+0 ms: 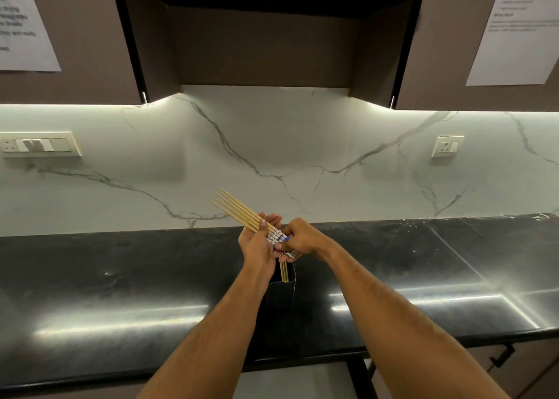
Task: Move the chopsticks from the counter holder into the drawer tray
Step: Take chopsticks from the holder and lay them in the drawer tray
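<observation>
My left hand (257,244) grips a bundle of several wooden chopsticks (237,209) with blue-and-white patterned ends; the plain tips point up and to the left. My right hand (299,238) sits just to the right, its fingers closed on the patterned tops of a few more chopsticks (284,273) that stand in the black holder (279,296) on the counter. The holder is directly below both hands and partly hidden by my left forearm. No drawer tray is in view.
The black polished counter (121,292) runs the full width, with a white marble backsplash behind. Switch plates sit on the wall at left (39,144) and right (447,146). Dark upper cabinets hang overhead. A cabinet handle (502,357) shows below the counter at right.
</observation>
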